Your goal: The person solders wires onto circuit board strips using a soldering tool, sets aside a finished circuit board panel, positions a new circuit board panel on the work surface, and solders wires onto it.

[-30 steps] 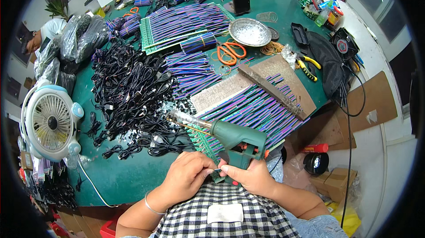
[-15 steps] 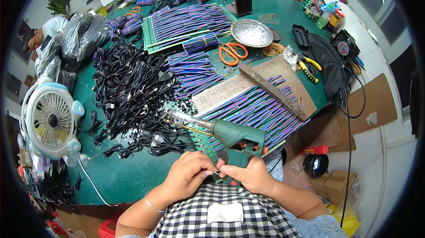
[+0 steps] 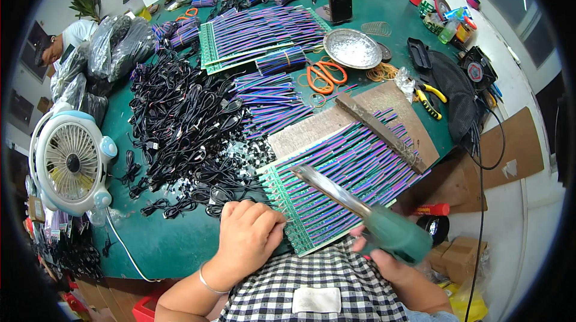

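My right hand (image 3: 384, 257) grips the green soldering gun (image 3: 396, 233), blurred by motion, its silver barrel pointing up and left over the board. My left hand (image 3: 249, 235) is closed in a pinch at the near left edge of the green circuit board panel (image 3: 282, 205). A thin light tip shows at its fingertips; what it belongs to I cannot make out. Rows of purple-and-black strip wires (image 3: 342, 187) lie across the panel. Toward their far right end, a brown bar (image 3: 381, 133) rests across them.
Left of the panel is a heap of black cables (image 3: 180, 124). Beyond lie a second wired panel (image 3: 258, 31), orange scissors (image 3: 324, 76), a metal dish (image 3: 352, 48) and yellow-handled pliers (image 3: 431, 100). A fan (image 3: 73, 162) stands at the left, near another person (image 3: 72, 37).
My hands have moved apart. The right one has swung the soldering gun right, and its barrel now points up-left. My left hand has moved slightly left to the panel's edge.
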`<state>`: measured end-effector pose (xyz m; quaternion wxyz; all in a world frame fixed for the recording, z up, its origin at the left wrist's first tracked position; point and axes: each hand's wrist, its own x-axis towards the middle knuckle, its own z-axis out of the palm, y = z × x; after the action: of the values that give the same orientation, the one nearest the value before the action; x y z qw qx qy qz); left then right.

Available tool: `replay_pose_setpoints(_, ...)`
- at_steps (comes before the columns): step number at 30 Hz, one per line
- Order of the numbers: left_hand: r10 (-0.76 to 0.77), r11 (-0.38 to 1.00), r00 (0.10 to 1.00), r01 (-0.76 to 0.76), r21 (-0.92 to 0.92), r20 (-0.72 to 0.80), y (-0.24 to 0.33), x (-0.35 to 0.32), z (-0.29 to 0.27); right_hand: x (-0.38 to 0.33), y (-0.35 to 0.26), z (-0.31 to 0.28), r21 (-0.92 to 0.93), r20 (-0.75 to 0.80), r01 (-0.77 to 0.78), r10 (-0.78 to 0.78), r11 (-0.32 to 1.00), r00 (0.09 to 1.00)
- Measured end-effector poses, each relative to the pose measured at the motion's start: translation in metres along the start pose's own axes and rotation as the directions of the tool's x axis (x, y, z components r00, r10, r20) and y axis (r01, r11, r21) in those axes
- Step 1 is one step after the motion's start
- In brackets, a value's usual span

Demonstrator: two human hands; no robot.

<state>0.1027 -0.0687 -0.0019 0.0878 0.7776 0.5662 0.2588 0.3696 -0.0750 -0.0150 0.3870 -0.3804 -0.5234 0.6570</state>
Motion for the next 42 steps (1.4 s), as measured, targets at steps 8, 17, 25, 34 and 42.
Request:
replay_pose_setpoints(8,-0.046,0.997,0.998,0.049,0.055,-0.050,-0.004,0.002,0.020,-0.054,0.015,-0.021,-0.130,-0.159,-0.122,0.101,0.984,0.982)
replay_pose_setpoints(17,-0.070,0.997,0.997,0.071,0.022,-0.013,-0.008,0.005,0.016,-0.044,0.018,-0.012,-0.310,-0.098,-0.119,0.093,0.943,0.991)
replay_pose_setpoints(25,-0.084,0.996,0.996,0.084,0.013,-0.001,-0.007,0.006,0.015,-0.040,0.014,-0.012,-0.449,-0.083,-0.131,0.105,0.884,0.991)
replay_pose_setpoints(34,-0.079,0.997,0.997,0.079,0.020,-0.004,-0.007,0.006,0.015,-0.049,0.041,-0.027,-0.520,-0.013,-0.070,0.075,0.852,0.997)
replay_pose_setpoints(42,-0.077,0.996,0.997,0.077,0.035,0.016,-0.008,0.006,0.015,-0.043,0.020,-0.023,-0.376,-0.113,-0.089,0.050,0.922,0.992)
